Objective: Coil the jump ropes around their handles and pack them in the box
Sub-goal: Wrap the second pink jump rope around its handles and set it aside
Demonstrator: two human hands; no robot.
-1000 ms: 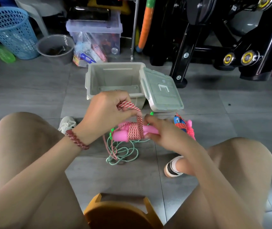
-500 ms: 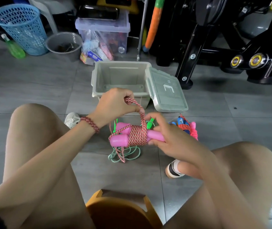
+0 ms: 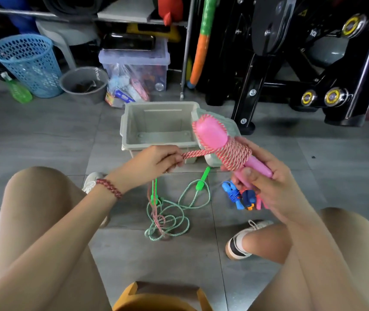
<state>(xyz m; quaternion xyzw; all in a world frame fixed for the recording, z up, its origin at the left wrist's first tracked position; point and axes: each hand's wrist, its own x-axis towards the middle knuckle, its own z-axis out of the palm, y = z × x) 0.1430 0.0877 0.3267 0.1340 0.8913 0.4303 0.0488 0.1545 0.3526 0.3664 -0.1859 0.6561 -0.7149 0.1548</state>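
Now | left hand (image 3: 156,162) pinches striped rope (image 3: 235,153) | right hand (image 3: 266,182) grips pink handles (image 3: 211,133) | bucket (image 3: 84,96) lettering illegible

The grey tiled floor (image 3: 44,135) carried an open beige box (image 3: 125,129), its lid (image 3: 232,126) lying flat at the right side. Near the box, a green jump rope (image 3: 170,218) sprawled in loose loops, its green handles (image 3: 202,179) apart, with the end of a red-and-white rope (image 3: 157,217) trailing into the heap. Just to the right lay a coiled blue and orange bundle (image 3: 235,195). Farther back stood a blue mesh basket (image 3: 31,63), a grey bucket (image 3: 84,83), a clear bin (image 3: 134,61) and a black frame's foot (image 3: 244,129); a green bottle (image 3: 18,92) lay on its side beside the basket.
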